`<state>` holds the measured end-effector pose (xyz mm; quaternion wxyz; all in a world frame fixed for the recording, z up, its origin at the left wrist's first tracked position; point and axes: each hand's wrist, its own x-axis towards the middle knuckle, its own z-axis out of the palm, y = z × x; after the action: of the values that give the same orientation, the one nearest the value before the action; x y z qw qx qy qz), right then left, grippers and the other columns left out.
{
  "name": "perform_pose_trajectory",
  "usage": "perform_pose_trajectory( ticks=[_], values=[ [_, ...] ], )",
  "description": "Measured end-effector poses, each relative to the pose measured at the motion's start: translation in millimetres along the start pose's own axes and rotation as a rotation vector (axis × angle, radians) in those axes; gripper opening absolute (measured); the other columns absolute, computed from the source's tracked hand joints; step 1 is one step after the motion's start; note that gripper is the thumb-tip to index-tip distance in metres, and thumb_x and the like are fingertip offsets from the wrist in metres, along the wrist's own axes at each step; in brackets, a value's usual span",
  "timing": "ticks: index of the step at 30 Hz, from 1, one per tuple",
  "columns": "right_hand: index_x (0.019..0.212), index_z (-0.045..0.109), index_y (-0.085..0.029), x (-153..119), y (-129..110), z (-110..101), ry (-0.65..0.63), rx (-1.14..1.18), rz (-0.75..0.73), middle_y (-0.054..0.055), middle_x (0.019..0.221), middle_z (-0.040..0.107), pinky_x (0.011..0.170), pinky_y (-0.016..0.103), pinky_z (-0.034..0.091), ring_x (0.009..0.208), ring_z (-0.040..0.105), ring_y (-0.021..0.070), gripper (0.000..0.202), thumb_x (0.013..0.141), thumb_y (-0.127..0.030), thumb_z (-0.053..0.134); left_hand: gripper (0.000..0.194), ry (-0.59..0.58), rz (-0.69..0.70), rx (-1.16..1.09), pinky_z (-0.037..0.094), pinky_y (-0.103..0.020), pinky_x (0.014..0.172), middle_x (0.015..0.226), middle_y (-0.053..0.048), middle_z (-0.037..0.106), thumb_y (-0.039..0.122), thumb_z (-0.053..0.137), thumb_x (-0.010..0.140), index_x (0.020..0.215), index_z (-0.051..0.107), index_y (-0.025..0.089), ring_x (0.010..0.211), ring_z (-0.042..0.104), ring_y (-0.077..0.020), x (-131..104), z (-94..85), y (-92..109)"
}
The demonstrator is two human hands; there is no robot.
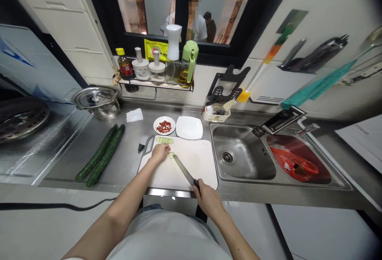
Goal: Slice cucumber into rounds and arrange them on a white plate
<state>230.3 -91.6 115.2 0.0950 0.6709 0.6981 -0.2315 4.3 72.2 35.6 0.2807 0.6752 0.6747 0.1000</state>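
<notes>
My right hand (207, 200) grips the black handle of a kitchen knife (185, 170), its blade slanting up and left across the white cutting board (193, 158). At the blade's tip lies a pale green cucumber slice (171, 155). My left hand (161, 152) rests low over the board's left part, fingers curled together; whatever is under or between them is hidden. Just beyond it runs a row of overlapping cucumber slices (164, 140). A dark green cucumber end (141, 147) sits off the board's left edge. Two whole cucumbers (101, 156) lie farther left on the counter.
Behind the board stand a plate of small red pieces (164, 126) and a white square plate (189, 128). A double sink (243, 152) borders the right side, with a red bag (295, 164) inside. A lidded steel pot (100, 102) and a seasoning shelf (155, 85) are at the back.
</notes>
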Motion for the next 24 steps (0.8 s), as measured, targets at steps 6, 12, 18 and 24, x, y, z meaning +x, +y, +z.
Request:
perform_pose_trajectory(
  ticks=[6, 12, 18, 24],
  values=[
    [0.101, 0.047, -0.020, 1.2, -8.3, -9.3, -0.066, -0.059, 0.020, 0.009, 0.090, 0.068, 0.063, 0.027, 0.036, 0.084, 0.065, 0.0222, 0.024, 0.095, -0.034, 0.029, 0.018, -0.010, -0.017, -0.001, 0.041, -0.023, 0.071, 0.095, -0.002, 0.069, 0.019, 0.060, 0.073, 0.088, 0.068, 0.022, 0.090, 0.060, -0.0170, 0.2, 0.0, 0.3],
    [0.105, 0.049, -0.018, 4.9, -11.0, -15.5, -0.110, -0.088, 0.007, 0.012, 0.089, 0.068, 0.066, 0.028, 0.039, 0.085, 0.065, 0.0227, 0.025, 0.095, -0.031, 0.030, 0.017, -0.025, -0.039, 0.010, 0.042, -0.024, 0.073, 0.096, -0.002, 0.069, 0.021, 0.062, 0.073, 0.089, 0.068, 0.023, 0.091, 0.060, -0.0175, 1.2, -0.3, 1.6],
    [0.106, 0.050, -0.017, 11.6, -9.2, -15.9, -0.102, -0.144, -0.013, 0.012, 0.089, 0.068, 0.066, 0.029, 0.041, 0.085, 0.065, 0.0233, 0.026, 0.096, -0.031, 0.031, 0.017, -0.027, -0.041, 0.019, 0.042, -0.024, 0.072, 0.095, -0.002, 0.069, 0.022, 0.062, 0.073, 0.089, 0.068, 0.023, 0.089, 0.060, -0.0170, 0.7, -1.6, 2.8],
    [0.107, 0.049, -0.017, 16.9, -3.6, -10.5, -0.073, -0.145, -0.045, 0.012, 0.092, 0.068, 0.068, 0.028, 0.041, 0.086, 0.065, 0.0220, 0.024, 0.095, -0.031, 0.033, 0.018, -0.026, -0.044, 0.024, 0.041, -0.024, 0.072, 0.095, -0.002, 0.069, 0.022, 0.059, 0.073, 0.089, 0.068, 0.023, 0.091, 0.059, -0.0174, 0.2, -2.6, 3.6]
  ],
)
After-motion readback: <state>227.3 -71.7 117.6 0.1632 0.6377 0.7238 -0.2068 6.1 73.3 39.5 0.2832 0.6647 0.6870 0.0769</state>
